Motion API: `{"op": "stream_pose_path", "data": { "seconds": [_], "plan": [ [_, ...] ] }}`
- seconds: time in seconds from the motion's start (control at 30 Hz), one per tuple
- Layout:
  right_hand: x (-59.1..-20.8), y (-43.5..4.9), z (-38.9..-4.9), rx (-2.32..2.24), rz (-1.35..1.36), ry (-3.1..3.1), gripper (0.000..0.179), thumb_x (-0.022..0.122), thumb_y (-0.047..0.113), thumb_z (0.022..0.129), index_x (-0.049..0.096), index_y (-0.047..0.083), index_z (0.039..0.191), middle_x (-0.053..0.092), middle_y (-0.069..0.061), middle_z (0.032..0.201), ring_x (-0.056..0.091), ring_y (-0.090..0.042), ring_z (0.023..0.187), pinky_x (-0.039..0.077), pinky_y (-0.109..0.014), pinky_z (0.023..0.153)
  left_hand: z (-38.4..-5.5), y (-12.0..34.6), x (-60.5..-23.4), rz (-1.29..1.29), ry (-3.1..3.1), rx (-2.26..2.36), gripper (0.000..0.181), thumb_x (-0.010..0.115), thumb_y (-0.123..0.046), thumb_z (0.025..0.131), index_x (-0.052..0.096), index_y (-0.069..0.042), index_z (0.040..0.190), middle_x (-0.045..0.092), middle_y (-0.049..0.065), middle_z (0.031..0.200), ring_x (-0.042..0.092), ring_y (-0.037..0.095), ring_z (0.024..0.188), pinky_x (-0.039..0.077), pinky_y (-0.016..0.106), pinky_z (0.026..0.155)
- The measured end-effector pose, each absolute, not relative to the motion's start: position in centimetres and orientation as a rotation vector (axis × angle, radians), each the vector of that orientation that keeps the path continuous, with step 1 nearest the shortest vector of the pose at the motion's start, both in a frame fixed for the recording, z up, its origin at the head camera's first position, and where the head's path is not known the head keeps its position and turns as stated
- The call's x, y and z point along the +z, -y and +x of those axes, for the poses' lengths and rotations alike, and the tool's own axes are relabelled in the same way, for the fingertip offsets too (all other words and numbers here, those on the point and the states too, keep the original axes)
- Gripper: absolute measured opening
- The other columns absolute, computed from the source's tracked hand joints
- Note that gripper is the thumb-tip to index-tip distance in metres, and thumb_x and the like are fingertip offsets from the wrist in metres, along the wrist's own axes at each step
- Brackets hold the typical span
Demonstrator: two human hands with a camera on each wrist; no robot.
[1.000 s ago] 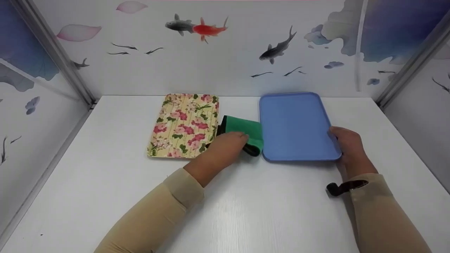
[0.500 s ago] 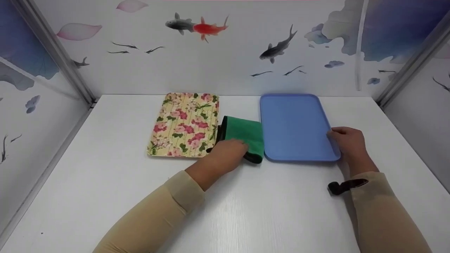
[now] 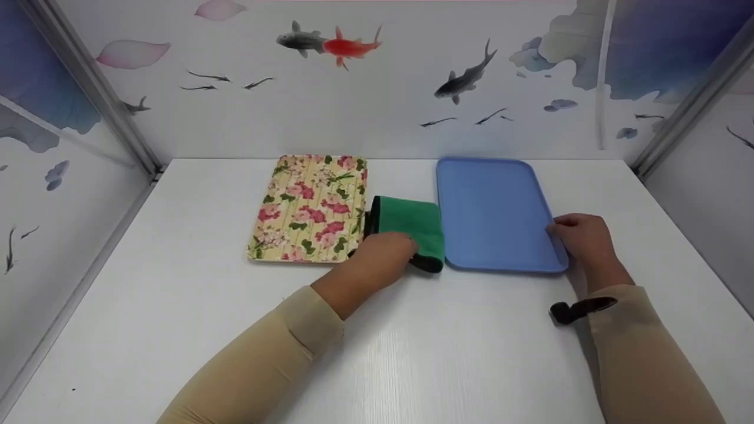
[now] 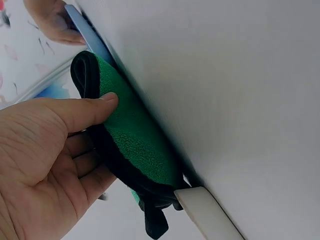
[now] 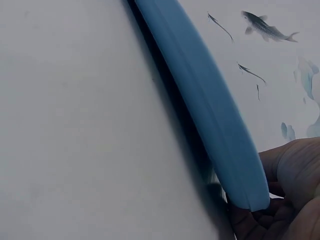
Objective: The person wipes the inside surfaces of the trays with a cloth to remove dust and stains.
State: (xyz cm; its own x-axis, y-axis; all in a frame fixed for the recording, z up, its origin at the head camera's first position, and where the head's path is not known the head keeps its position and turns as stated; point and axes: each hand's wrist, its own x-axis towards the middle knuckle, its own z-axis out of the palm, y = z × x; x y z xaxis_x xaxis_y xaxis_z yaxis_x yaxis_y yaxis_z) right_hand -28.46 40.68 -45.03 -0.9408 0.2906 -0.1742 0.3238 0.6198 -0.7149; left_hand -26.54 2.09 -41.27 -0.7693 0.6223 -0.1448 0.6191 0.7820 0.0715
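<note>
My left hand (image 3: 383,256) pinches the near edge of a folded green towel (image 3: 410,219) with black trim. In the left wrist view, my thumb lies on the towel's green face and the other fingers are behind it. The towel sits between a floral tray (image 3: 309,209) on its left and a plain blue tray (image 3: 498,215) on its right. My right hand (image 3: 583,238) holds the blue tray by its right edge, near the front corner. From the right wrist, that tray's rim (image 5: 210,100) shows between thumb and fingers, which are partly hidden.
White table (image 3: 459,353) under everything. Behind the trays rises a white wall (image 3: 377,112) printed with fish, and side panels stand left and right. A black strap (image 3: 580,311) hangs from the right cuff.
The blue tray's right side has come down a little and lies flatter. My left hand and the towel have shifted slightly toward me. The floral tray stays put.
</note>
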Motion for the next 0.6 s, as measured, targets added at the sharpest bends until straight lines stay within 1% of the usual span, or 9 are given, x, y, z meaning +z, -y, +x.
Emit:
{"op": "stream_pose_path", "data": {
  "seconds": [0.1,0.3,0.47,0.6],
  "plan": [
    [-44.95,-40.65,-28.20,-1.218,0.529,-2.788,0.052,0.056,0.026,0.106,0.054,-0.008,0.145,0.054,-0.031,0.146,0.054,-0.041,0.131,0.049,-0.042,0.099,-26.46,-2.15,-41.36,0.997,-2.807,0.022,0.027,0.055,-0.014,0.109,0.070,-0.012,0.131,0.073,0.006,0.124,0.069,0.021,0.118,0.057,0.038,0.102],
    [-44.98,-40.75,-27.79,-1.161,0.520,-2.808,0.051,0.056,0.026,0.106,0.054,-0.009,0.143,0.055,-0.032,0.143,0.055,-0.042,0.127,0.050,-0.046,0.098,-26.47,-2.42,-41.76,0.997,-2.788,0.007,0.028,0.054,-0.013,0.109,0.070,-0.013,0.131,0.072,0.005,0.126,0.068,0.021,0.120,0.057,0.038,0.104],
    [-44.87,-40.67,-27.69,-1.147,0.498,-2.818,0.051,0.056,0.025,0.106,0.054,-0.009,0.143,0.054,-0.033,0.144,0.054,-0.044,0.128,0.049,-0.049,0.100,-26.60,-2.57,-41.60,0.963,-2.756,0.038,0.027,0.053,-0.014,0.109,0.071,-0.013,0.130,0.072,0.005,0.127,0.067,0.021,0.120,0.055,0.039,0.106],
    [-44.85,-40.55,-27.61,-1.178,0.498,-2.804,0.050,0.057,0.024,0.105,0.054,-0.008,0.144,0.053,-0.033,0.145,0.054,-0.043,0.129,0.049,-0.048,0.101,-26.61,-2.55,-41.40,0.942,-2.753,0.091,0.023,0.059,-0.017,0.107,0.074,-0.012,0.124,0.073,0.006,0.124,0.068,0.022,0.117,0.057,0.039,0.103]
  ]
}}
